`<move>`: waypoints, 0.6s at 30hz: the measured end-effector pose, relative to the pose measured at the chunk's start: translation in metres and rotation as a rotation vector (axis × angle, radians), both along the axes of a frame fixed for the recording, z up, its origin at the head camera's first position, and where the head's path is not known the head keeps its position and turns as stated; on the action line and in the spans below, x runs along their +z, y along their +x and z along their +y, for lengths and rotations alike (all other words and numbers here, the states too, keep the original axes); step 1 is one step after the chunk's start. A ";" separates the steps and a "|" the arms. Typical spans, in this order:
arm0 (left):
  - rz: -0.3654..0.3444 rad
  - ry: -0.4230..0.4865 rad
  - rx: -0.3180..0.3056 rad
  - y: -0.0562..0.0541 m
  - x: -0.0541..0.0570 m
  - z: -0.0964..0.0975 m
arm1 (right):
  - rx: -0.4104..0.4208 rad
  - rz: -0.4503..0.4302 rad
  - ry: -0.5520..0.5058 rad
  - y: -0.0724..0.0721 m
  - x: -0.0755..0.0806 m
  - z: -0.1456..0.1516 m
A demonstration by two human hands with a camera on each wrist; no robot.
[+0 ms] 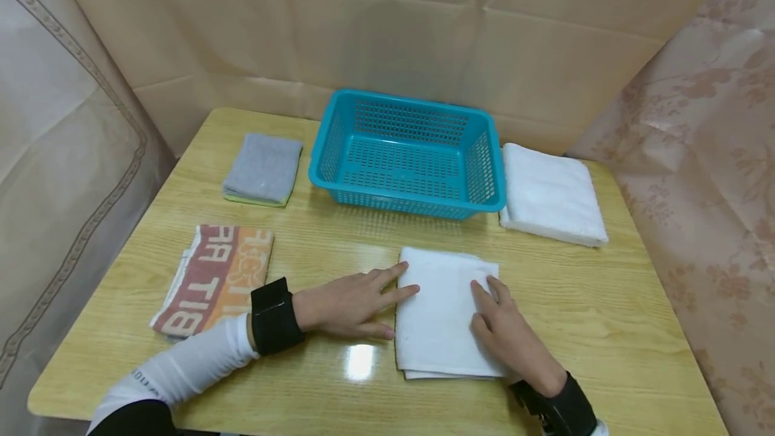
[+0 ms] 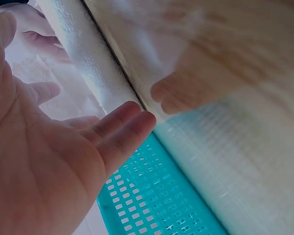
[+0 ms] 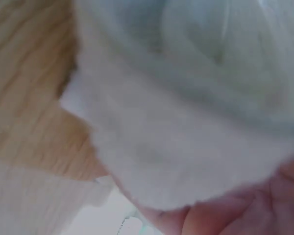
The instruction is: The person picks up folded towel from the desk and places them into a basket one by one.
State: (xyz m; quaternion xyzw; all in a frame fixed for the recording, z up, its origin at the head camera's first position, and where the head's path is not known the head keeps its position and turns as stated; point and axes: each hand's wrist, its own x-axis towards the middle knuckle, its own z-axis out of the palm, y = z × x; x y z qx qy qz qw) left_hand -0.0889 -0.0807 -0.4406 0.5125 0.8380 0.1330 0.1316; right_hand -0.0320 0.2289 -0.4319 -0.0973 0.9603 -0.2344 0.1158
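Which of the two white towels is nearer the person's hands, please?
The front white towel, with the left hand and right hand at its edges; the other white towel lies farther back, beside the blue basket.

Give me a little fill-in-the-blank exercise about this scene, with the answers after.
In the head view, the gray cloth lies to the ____ of the basket.
The towel under the right hand is colored ____.
The left hand has a ____ band at its wrist.
Of the two hands, the ____ one is nearer the lettered towel.

Missing words: left; white; black; left.
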 end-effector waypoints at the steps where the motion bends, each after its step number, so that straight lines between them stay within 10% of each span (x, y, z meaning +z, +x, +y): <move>1: 0.000 -0.001 -0.001 0.000 0.000 0.000 | 0.002 0.005 -0.005 0.000 0.000 0.000; 18: -0.080 -0.013 0.003 0.004 0.005 0.005 | -0.051 0.095 -0.141 0.007 -0.003 -0.001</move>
